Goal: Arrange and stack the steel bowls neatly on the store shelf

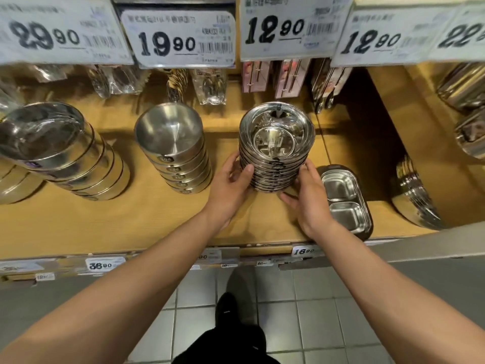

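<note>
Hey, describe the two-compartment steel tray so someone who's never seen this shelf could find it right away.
Start at the wooden shelf and find the stack of shallow dishes that the left hand and right hand hold. The tray lies just right of that stack, near the shelf's front edge. It is the only rectangular piece, split into two compartments; its neighbours are round.

Price cards hanging above the shelf read, from the left, 29.90 (44, 35), 19.90 (168, 44), 12.90 (275, 28) and 12.90 (370, 44); a fifth is cut off. Tags on the shelf's front edge read 36.90 (101, 265) and 16.90 (303, 251). Smaller print is illegible.
</note>
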Motion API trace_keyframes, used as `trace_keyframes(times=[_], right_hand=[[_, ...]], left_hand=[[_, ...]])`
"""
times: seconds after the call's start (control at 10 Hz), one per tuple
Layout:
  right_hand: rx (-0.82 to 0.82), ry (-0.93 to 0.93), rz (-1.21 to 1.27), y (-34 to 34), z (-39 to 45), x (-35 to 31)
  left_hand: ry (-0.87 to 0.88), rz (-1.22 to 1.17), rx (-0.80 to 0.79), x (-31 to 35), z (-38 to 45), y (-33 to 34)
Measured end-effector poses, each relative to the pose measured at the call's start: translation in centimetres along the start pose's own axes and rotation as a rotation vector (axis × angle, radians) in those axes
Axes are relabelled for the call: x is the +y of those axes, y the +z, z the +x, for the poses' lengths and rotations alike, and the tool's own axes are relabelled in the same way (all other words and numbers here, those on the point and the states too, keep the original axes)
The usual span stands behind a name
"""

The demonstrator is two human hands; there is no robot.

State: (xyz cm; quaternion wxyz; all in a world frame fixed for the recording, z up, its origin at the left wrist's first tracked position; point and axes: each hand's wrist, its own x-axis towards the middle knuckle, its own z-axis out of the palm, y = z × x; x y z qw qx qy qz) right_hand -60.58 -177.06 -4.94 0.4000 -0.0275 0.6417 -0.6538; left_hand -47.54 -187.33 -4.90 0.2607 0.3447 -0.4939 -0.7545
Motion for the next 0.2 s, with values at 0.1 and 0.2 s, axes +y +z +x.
trace_keyframes(times=[0.1, 0.2], right_hand=[[0.04, 0.045, -0.023, -0.5, -1.1, -0.9], [0.128, 0.07, -0.062, -1.2, -3.2, -1.8]], left_hand=[[-0.068, 0.095, 0.058, 0.9, -1.0, -0.5], [-0.091, 0.252, 0.131, 1.7, -2.6, -1.7]])
